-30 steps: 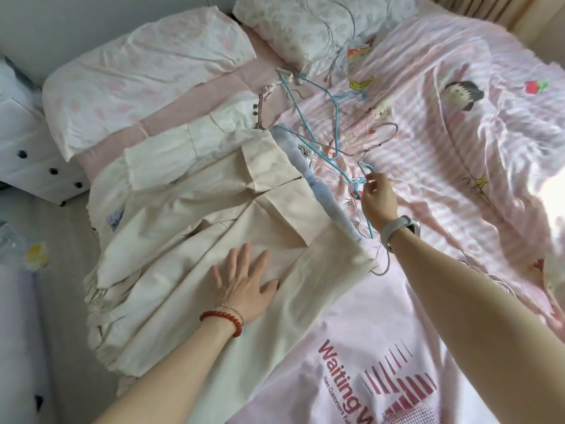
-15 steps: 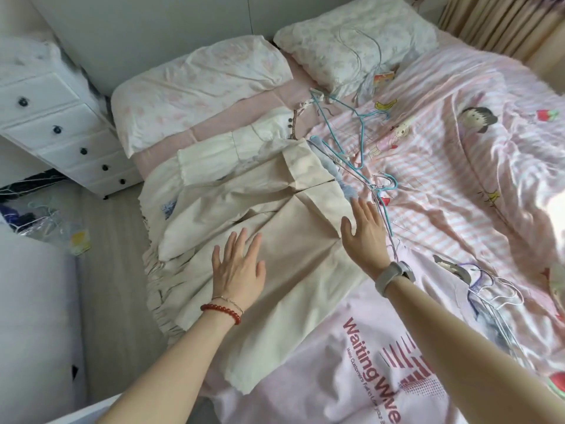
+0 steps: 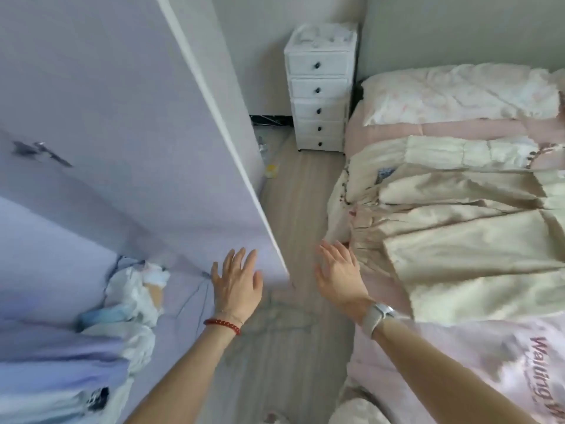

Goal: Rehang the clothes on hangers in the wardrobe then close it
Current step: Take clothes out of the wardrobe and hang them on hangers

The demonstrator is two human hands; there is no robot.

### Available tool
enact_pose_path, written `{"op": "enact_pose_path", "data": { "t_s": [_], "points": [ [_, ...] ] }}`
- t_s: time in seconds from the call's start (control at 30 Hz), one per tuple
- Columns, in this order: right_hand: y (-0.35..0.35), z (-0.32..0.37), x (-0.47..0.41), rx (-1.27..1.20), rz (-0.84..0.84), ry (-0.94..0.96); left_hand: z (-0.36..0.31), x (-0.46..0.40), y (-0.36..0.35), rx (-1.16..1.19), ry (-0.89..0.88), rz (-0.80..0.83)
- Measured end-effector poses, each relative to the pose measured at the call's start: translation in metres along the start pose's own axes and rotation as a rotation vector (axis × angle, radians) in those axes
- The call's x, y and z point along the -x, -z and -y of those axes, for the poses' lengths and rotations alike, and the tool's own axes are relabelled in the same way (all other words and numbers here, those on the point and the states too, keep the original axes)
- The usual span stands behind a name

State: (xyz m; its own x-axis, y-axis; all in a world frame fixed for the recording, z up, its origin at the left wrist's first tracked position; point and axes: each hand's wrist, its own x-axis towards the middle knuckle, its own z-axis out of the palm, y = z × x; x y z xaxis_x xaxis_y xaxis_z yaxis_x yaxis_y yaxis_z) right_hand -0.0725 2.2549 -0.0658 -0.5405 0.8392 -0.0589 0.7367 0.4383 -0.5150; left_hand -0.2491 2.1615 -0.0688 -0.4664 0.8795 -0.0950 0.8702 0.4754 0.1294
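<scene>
A cream garment lies spread flat on the bed, with a pink printed top beside it nearer me. The open wardrobe door stands at the left, and folded clothes show inside the wardrobe below it. My left hand, red bead bracelet on the wrist, hovers with straight fingers by the door's lower edge and holds nothing. My right hand, a watch on its wrist, is spread open over the floor next to the bed's edge. No hanger is in view.
A white chest of drawers stands against the far wall between wardrobe and bed. A strip of wooden floor runs between them, with a small yellow item lying on it. A pink-white pillow lies at the bed's head.
My view has swung left from the bed to the wardrobe. Both hands have lifted off the cream garment and now hover over the floor gap, empty.
</scene>
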Motion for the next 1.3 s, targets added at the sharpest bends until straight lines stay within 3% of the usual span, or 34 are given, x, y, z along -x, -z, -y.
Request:
{"op": "enact_pose_path", "data": {
  "t_s": [0.23,0.53,0.73,0.83,1.07,1.3],
  "points": [
    [-0.086,0.227,0.005,-0.057,0.161,0.47,0.218,0.12,0.081,0.037,0.453,-0.314],
    [-0.14,0.451,0.024,-0.185,0.282,0.925,0.36,0.221,0.175,0.002,0.783,-0.626],
    [-0.152,0.587,0.01,-0.462,0.383,0.991,0.422,0.227,0.226,-0.074,0.91,-0.776],
    [-0.157,0.644,-0.006,-0.52,0.399,1.012,0.455,0.212,0.248,-0.144,0.965,-0.76],
    [-0.174,0.722,-0.034,-0.362,0.4,1.071,0.506,0.176,0.247,-0.191,1.126,-0.583],
    [-0.175,0.745,-0.062,-0.144,0.392,1.102,0.505,0.163,0.237,-0.168,1.081,-0.705]
  ]
}}
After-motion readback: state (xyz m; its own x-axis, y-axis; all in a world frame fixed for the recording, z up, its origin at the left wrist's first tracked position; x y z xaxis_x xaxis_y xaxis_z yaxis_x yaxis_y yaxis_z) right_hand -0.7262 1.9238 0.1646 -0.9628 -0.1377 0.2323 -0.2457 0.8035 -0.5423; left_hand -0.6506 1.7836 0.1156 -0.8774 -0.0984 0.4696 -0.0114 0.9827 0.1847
